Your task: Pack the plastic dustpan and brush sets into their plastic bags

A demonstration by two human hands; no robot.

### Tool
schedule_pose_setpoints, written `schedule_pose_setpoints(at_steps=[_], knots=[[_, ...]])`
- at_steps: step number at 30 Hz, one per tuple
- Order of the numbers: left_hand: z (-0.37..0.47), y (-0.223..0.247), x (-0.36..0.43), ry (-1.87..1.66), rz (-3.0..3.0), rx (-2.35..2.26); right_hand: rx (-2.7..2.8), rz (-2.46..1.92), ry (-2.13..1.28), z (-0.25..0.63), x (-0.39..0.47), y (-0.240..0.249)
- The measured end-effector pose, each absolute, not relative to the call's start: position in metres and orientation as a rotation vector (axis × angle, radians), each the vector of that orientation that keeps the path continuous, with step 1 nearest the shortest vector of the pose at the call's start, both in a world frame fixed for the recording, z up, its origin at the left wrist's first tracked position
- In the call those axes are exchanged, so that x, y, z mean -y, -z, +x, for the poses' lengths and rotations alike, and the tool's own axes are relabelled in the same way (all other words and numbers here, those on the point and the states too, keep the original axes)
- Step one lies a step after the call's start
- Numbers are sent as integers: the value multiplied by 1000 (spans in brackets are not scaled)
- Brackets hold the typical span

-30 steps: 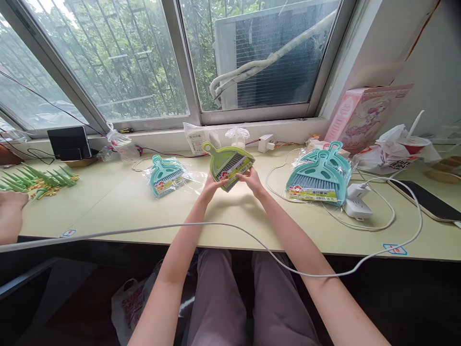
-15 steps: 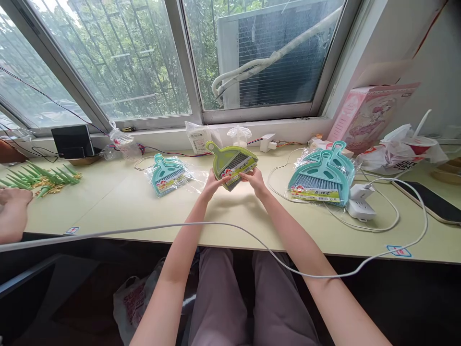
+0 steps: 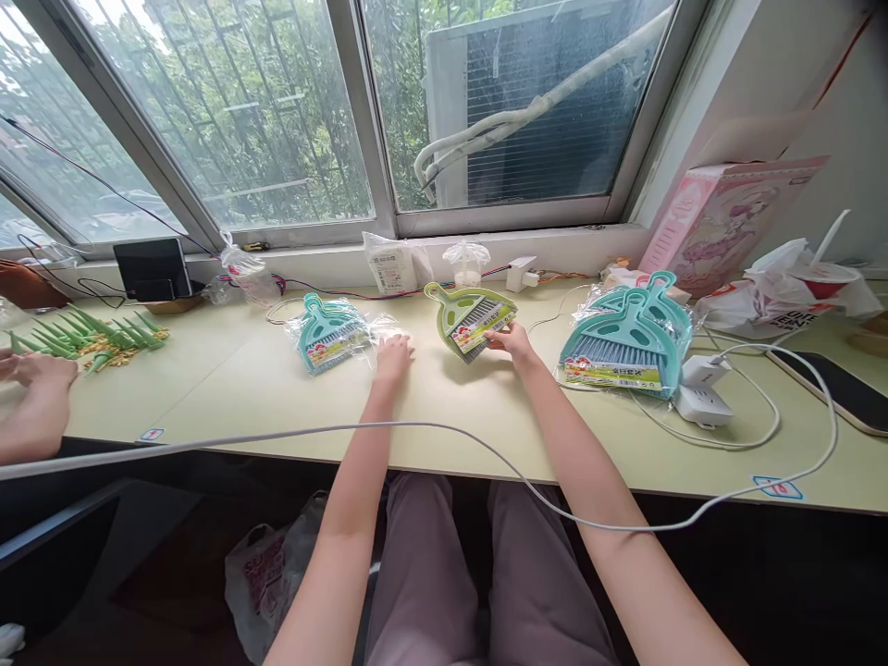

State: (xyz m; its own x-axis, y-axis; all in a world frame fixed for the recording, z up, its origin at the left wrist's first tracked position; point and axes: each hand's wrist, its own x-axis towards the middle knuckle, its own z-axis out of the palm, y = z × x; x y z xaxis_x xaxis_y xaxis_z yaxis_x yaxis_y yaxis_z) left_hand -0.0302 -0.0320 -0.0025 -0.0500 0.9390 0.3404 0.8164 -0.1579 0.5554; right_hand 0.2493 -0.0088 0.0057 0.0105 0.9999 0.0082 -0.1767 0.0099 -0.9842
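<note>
In my right hand (image 3: 511, 342) is a small green dustpan and brush set (image 3: 475, 319), gripped by its lower right edge and tilted, with a printed label across the dark bristles. My left hand (image 3: 394, 359) is low over the table, its fingers closed on the crumpled edge of a clear plastic bag (image 3: 384, 326); the fingertips are partly hidden. Just left of that bag lie teal dustpan and brush sets (image 3: 329, 335) in clear wrapping. More wrapped teal dustpan sets (image 3: 617, 338) are stacked to the right of my right hand.
A white cable (image 3: 444, 427) crosses in front of my forearms. At right are a white charger (image 3: 702, 404), a phone (image 3: 832, 388) and a pink box (image 3: 735, 222). A lidded plastic cup (image 3: 466, 264) stands by the window. Another person's hand (image 3: 42, 379) is near green stalks (image 3: 97, 338).
My left hand has let go of the green dustpan set and moved left to the clear plastic bag, which is now bunched up. The right hand has shifted slightly right with the set.
</note>
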Motion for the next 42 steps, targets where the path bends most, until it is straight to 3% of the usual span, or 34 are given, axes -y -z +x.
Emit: schedule_pose_setpoints(at_steps=[6, 12, 17, 33, 42], knots=[[-39, -10, 31, -1220, 2113, -1900, 1094, -1122, -1504, 261, 7, -3], [-41, -8, 42, -900, 1974, -2233, 1142, -1147, -1663, 260, 5, -1], [-38, -9, 43, -999, 2010, -2285, 1214, -1176, -1707, 257, 6, -1], [-17, -14, 45, -1429, 2022, -1906, 1502, -1012, -1670, 231, 25, -16], [-9, -22, 50, -1214, 2478, -1949, 1382, -1038, -1575, 219, 21, -8]])
